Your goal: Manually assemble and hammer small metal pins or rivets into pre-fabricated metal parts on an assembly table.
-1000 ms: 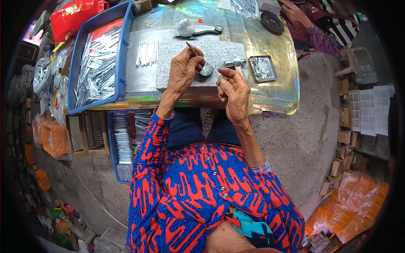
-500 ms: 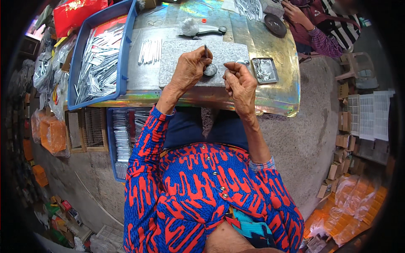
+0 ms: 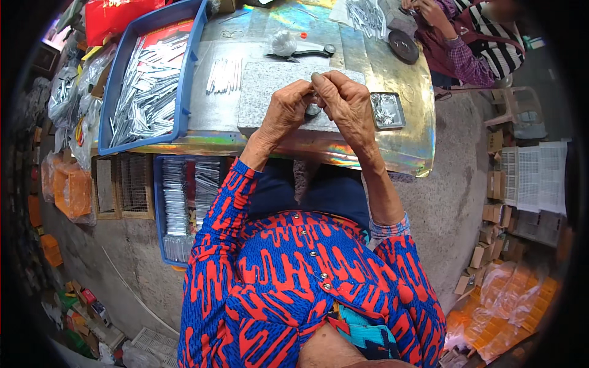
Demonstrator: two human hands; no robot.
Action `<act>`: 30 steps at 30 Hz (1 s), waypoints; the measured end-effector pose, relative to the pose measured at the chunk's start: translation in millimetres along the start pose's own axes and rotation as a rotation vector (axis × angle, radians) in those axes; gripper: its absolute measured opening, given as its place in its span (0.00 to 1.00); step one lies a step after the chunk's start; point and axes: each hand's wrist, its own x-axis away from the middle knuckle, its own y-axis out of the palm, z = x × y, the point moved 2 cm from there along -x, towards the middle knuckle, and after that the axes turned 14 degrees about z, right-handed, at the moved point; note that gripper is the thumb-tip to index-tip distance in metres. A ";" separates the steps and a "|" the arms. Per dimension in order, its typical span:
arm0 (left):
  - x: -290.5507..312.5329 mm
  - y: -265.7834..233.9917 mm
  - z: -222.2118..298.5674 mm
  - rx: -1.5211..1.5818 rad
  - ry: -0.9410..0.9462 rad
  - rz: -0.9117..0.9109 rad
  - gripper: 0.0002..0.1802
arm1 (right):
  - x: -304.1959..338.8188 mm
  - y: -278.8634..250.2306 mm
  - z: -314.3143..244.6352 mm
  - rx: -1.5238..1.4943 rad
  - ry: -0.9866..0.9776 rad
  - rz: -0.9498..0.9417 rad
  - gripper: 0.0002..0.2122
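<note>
Over a speckled grey stone slab [image 3: 257,92], my two hands meet at the fingertips. My left hand [image 3: 286,109] is closed in a pinch; the thin dark piece seen in it earlier is now hidden by the fingers. My right hand [image 3: 348,110] is also closed, thumb and fingers together against the left fingertips; what it pinches is too small to tell. Partly covered below them is a small round dark disc [image 3: 312,111] on the slab. Beside my right hand lies a shallow square tray [image 3: 402,116] of small shiny metal pieces.
Silver strips [image 3: 224,76] lie in a row left of the slab, near a blue tray [image 3: 184,104] full of more. Beyond are a black curved-handled tool [image 3: 313,53], a plastic-wrapped lump [image 3: 283,43] and a dark round disc [image 3: 403,47]. A co-worker's hands [image 3: 432,15] show far right.
My right hand has moved left and slightly up to meet my left hand, which has stayed near its place. The upright dark piece has gone out of sight between the fingers.
</note>
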 end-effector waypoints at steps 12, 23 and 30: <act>1.2 -1.7 -2.9 0.073 -0.157 0.014 0.01 | 32.7 -0.6 33.9 0.017 -0.025 0.021 0.11; 2.9 -4.3 -6.2 0.092 -0.095 -0.026 0.05 | 71.6 -73.8 61.0 0.983 -0.451 0.243 0.11; 3.0 -3.1 -3.9 0.111 -0.103 -0.043 0.05 | 71.8 -89.7 67.3 -0.198 0.626 0.084 0.09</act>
